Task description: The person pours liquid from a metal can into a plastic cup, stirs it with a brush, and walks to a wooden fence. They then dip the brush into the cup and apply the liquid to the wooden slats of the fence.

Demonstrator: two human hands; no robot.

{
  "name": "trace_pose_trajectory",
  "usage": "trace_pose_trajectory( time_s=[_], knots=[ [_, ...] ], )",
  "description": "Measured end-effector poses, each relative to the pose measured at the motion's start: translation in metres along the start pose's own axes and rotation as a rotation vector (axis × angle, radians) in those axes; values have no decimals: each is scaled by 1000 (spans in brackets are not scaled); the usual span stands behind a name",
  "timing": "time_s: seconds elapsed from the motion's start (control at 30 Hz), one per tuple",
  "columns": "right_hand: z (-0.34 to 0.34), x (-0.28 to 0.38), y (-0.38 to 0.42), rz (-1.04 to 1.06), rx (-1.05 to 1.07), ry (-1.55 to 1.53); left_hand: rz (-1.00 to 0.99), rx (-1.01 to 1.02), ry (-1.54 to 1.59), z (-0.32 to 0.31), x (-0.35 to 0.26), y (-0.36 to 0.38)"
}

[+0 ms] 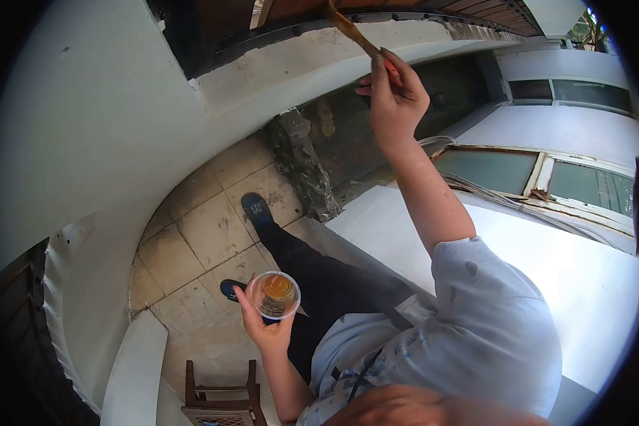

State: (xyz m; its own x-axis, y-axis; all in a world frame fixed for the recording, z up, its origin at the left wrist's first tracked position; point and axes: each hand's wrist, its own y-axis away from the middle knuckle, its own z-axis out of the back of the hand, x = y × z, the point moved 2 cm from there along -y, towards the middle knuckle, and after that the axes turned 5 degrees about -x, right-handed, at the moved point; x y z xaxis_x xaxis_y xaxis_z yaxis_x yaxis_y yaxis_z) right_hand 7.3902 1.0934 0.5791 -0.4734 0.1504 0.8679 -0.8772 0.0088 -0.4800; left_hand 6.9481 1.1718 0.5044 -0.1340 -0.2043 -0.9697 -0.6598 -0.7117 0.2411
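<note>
My left hand [266, 330] is wrapped round a clear plastic cup [292, 309] at waist height. A small amount of amber liquid [280, 287] shows inside it. Raised high in front, my right hand [397, 103] pinches the red handle of a paintbrush [358, 39]. The brush points up and away, its tip close to the brown slatted wooden surface [397, 4] along the top of the view. Below the slats runs a white curved wall ledge [298, 57].
My feet stand on beige floor tiles [206, 234]. A dark wooden chair [224, 394] is at the bottom. A rough grey concrete block [302, 163] lies ahead. To the right are a white wall surface [405, 234], cables [525, 209] and windows [490, 169].
</note>
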Motion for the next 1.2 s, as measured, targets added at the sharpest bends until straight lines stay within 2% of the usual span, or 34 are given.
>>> trace_pose_trajectory(
  time_s=[0.17, 0.2, 0.27, 0.4, 0.47, 0.5, 0.57, 0.6, 0.67, 0.7, 0.77, 0.9, 1.0, 1.1, 1.2],
  knots=[
    [-33, 20, 22, 52, 134, -89, 13, 19, -7, -5, -2, 1],
    [-33, 24, 22, 51, 131, -87, 13, 18, -6, -5, -1, 2],
    [-31, 25, 21, -84, 96, -182, 17, 20, -7, -4, -1, 3],
    [6, 7, -2, -85, 19, -180, 10, 17, -20, 0, 1, 4],
    [33, -4, -24, 112, 5, 28, 11, 14, -18, 1, 3, 3],
    [42, -4, -36, 115, 9, 29, 7, 16, -21, 1, 4, 2],
    [53, 6, -58, 374, 132, 347, 3, 21, -19, 0, 4, -1],
    [55, 9, -67, 378, 133, 351, -12, 29, -43, -1, 4, -4],
    [55, 21, -82, 621, 247, 520, -25, 38, -62, -5, 5, -6],
    [55, 27, -91, 624, 248, 523, -36, 44, -63, -8, 4, -8],
    [53, 40, -104, 801, 271, 645, -47, 50, -67, -11, 3, -9],
    [62, 51, -122, 961, 163, 610, -84, 83, -108, -14, -1, -11],
    [64, 35, -114, 925, 57, 427, -96, 98, -125, -13, -2, -12],
    [62, 14, -96, 951, 23, 394, -93, 108, -144, -7, 1, -12],
    [55, 2, -70, 916, 152, 479, -89, 97, -155, -7, -3, -12]
  ],
)
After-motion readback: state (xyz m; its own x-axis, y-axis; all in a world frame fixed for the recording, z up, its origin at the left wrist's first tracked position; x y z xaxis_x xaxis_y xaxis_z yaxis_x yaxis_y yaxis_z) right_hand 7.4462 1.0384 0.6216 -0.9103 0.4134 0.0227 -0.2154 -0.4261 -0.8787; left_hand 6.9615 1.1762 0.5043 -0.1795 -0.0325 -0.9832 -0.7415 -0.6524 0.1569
